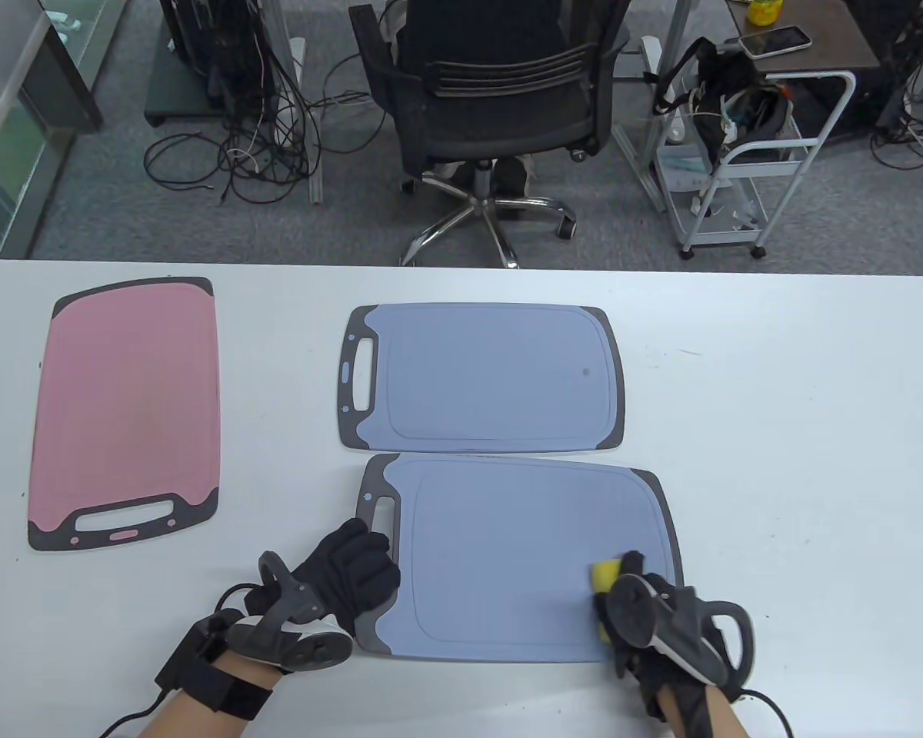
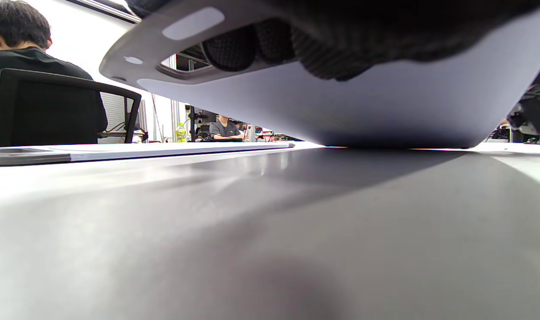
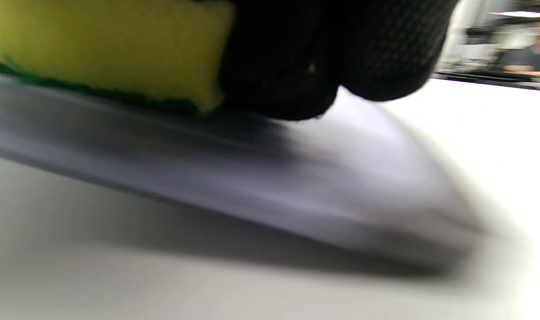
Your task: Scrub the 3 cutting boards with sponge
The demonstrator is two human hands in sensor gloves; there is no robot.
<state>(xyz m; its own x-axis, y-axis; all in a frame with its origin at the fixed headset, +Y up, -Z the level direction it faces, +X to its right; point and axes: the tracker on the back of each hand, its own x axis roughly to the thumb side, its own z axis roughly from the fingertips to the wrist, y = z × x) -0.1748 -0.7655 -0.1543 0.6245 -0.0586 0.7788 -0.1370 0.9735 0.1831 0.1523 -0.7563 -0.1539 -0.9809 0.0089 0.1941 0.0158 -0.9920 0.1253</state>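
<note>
- White table (image 1: 800, 430) spans the lower part of the table view, with three cutting boards on it and grey office carpet beyond its far edge.
- Nearest the person, the left hand (image 1: 350, 573) grips the handle end of the near blue board (image 1: 508, 553); in the left wrist view its fingers (image 2: 270, 44) curl under that end, which is lifted off the table while the far end rests on it.
- At the same board's near right part, the right hand (image 1: 646, 607) holds the yellow sponge (image 1: 606, 576) and presses it onto the board surface; the right wrist view shows a green layer on the sponge's underside against the board, and gloved fingertips (image 3: 385, 53) curled beside the sponge.
- Just beyond, almost touching the near board's far edge, the second blue board (image 1: 492, 377) lies flat with its handle to the left.
- Well apart on the left, the pink board (image 1: 127, 411) lies flat, handle toward the person.
- Past the table stand a black office chair (image 1: 500, 100), a white wheeled cart (image 1: 746, 161) and tangled cables (image 1: 238, 154) on the floor.
- Farthest off, the left wrist view shows a seated person in black (image 2: 25, 66).
</note>
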